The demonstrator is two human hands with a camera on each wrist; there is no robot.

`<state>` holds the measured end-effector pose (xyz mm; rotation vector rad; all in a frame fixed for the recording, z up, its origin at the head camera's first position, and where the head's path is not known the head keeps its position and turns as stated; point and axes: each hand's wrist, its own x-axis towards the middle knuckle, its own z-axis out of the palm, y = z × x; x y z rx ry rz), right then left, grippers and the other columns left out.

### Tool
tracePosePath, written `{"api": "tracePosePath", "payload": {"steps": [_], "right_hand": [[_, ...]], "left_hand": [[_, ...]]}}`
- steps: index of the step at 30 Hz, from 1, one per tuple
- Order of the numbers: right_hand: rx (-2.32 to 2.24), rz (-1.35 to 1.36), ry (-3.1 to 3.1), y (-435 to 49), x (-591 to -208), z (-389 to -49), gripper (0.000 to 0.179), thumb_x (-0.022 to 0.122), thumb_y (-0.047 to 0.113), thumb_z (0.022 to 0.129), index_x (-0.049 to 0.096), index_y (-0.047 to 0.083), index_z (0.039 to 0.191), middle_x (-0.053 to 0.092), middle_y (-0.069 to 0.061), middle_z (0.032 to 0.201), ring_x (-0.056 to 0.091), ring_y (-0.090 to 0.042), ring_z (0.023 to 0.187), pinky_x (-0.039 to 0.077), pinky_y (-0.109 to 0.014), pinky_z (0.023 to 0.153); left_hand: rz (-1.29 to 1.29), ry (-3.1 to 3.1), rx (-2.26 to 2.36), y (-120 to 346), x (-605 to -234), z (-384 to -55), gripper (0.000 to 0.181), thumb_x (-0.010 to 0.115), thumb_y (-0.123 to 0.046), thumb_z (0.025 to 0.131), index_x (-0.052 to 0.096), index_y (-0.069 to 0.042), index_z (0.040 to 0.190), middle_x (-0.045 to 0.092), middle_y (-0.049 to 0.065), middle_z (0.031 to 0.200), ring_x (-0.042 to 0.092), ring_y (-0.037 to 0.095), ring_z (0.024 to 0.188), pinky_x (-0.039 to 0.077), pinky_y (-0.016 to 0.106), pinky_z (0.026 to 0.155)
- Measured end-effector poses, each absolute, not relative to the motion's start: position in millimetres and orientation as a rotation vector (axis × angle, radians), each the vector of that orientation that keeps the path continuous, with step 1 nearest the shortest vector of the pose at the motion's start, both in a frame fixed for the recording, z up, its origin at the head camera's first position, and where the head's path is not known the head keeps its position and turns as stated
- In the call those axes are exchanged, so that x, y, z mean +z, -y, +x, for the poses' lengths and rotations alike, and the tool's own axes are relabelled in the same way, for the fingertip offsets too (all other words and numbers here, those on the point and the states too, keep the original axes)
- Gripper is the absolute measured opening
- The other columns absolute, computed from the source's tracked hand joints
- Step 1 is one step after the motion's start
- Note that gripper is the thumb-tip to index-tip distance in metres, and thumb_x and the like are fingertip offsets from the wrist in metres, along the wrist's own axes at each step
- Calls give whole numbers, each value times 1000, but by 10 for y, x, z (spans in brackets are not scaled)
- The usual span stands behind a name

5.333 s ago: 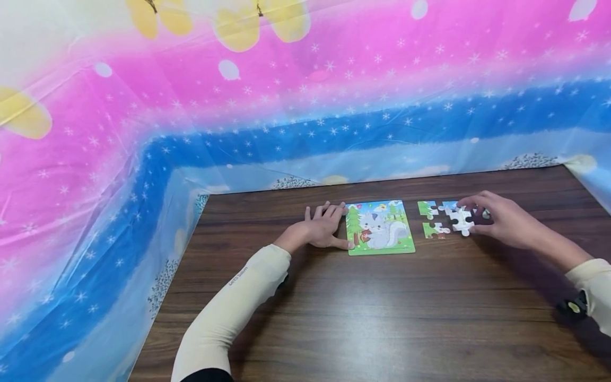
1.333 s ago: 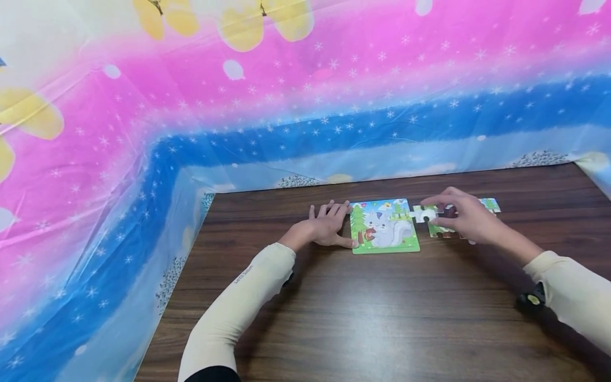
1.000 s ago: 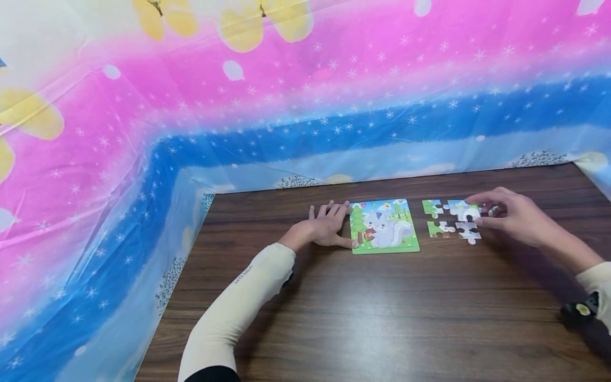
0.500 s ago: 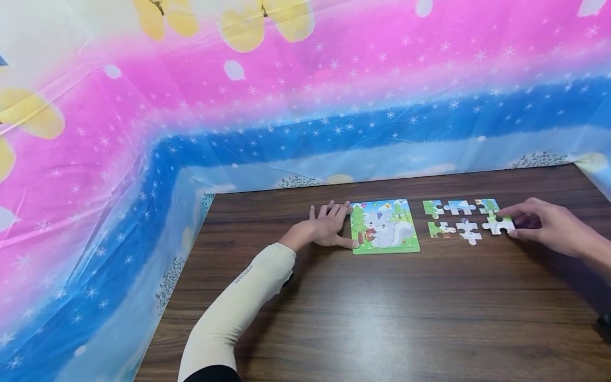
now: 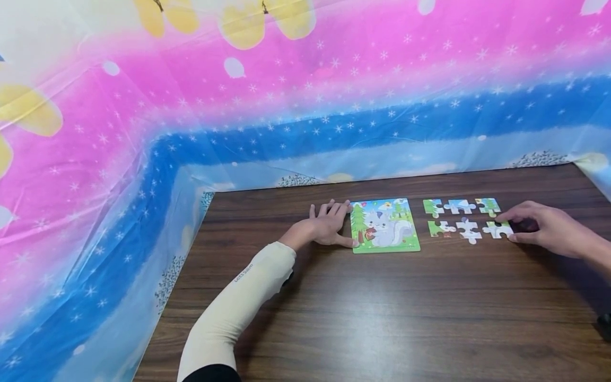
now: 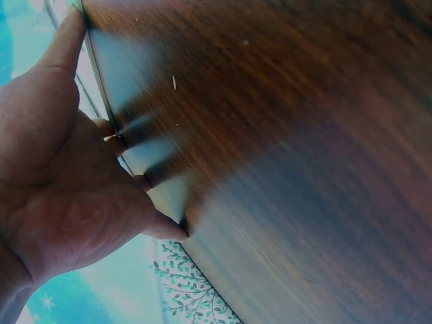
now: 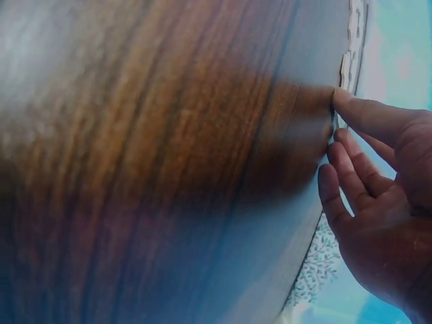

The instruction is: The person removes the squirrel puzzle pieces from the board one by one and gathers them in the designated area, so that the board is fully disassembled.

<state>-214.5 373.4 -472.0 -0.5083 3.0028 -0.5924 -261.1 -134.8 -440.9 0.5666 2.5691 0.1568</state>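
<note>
A square squirrel picture board lies flat on the table in the head view. My left hand rests at its left side, fingers spread and thumb at the lower left corner. To the right, several jigsaw pieces lie in two rows of three, with gaps between the pieces. My right hand holds the lower right jigsaw piece by its right side, between thumb and forefinger. Nearest that piece are the upper right piece and the lower middle piece. In the right wrist view my thumb hides most of what it touches.
The brown wood-grain table stretches in front of the board. Behind it and along the left hangs a pink and blue patterned cloth, reaching the table's edges.
My right hand has carried a piece from beside the board to the lower right of the group, then down slightly to finish the lower row's right end. The left hand stays still.
</note>
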Motion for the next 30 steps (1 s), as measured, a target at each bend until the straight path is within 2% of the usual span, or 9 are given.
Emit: {"api": "tracePosePath", "payload": {"steps": [7, 10, 14, 17, 19, 21, 26, 30], "right_hand": [[-592, -512, -2986, -3702, -4682, -2153, 48, 83, 10, 91, 70, 9, 137, 61, -24, 131, 65, -40, 110, 56, -53, 81], [-612, -558, -3013, -3627, -4650, -2182, 48, 86, 15, 90, 71, 13, 135, 63, -19, 128, 66, -33, 107, 56, -41, 79], [-661, -636, -3048, -3435, -4581, -2216, 46, 88, 22, 88, 73, 17, 132, 67, -14, 124, 65, -20, 94, 50, -30, 72], [-724, -671, -3053, -3209, -4520, -2225, 44, 87, 20, 89, 73, 17, 132, 67, -15, 126, 65, -22, 94, 50, -35, 75], [-761, -707, -3051, -3034, -4485, -2225, 43, 86, 19, 90, 73, 15, 131, 68, -16, 127, 67, -28, 100, 53, -44, 81], [-789, -749, -3032, -2855, -4462, -2228, 41, 84, 19, 92, 73, 13, 131, 68, -16, 126, 67, -32, 103, 54, -48, 81], [-853, -794, -2944, -2435, -4437, -2247, 37, 78, 24, 98, 72, 14, 132, 68, -13, 121, 65, -25, 95, 52, -36, 73], [-911, -791, -2854, -2139, -4451, -2267, 37, 76, 23, 99, 70, 13, 135, 69, -10, 124, 66, -25, 101, 54, -39, 78]], "left_hand": [[561, -2556, 173, 1346, -4444, -2630, 115, 64, -73, 93, -7, -29, 172, -6, -1, 181, -11, 27, 168, -7, 69, 130], [546, -2538, 169, 1337, -4436, -2634, 116, 64, -72, 94, -11, -28, 171, -8, -1, 181, -14, 27, 167, -9, 68, 130], [542, -2540, 159, 1331, -4444, -2645, 115, 64, -71, 94, -10, -29, 171, -9, -1, 181, -14, 26, 167, -9, 68, 130], [554, -2550, 162, 1337, -4433, -2632, 113, 63, -72, 94, -8, -29, 172, -8, -1, 181, -13, 26, 168, -8, 68, 130], [562, -2553, 162, 1342, -4409, -2612, 113, 63, -73, 94, -7, -29, 172, -8, -1, 181, -12, 26, 168, -7, 68, 131], [567, -2554, 159, 1346, -4386, -2591, 113, 62, -75, 93, -7, -30, 171, -9, -3, 181, -12, 26, 168, -6, 68, 131], [565, -2553, 144, 1349, -4355, -2567, 112, 61, -75, 94, -8, -32, 171, -11, -5, 180, -13, 24, 168, -6, 68, 131], [552, -2544, 143, 1354, -4405, -2613, 116, 61, -76, 93, -12, -31, 171, -10, -3, 181, -14, 25, 168, -8, 69, 130]]}}
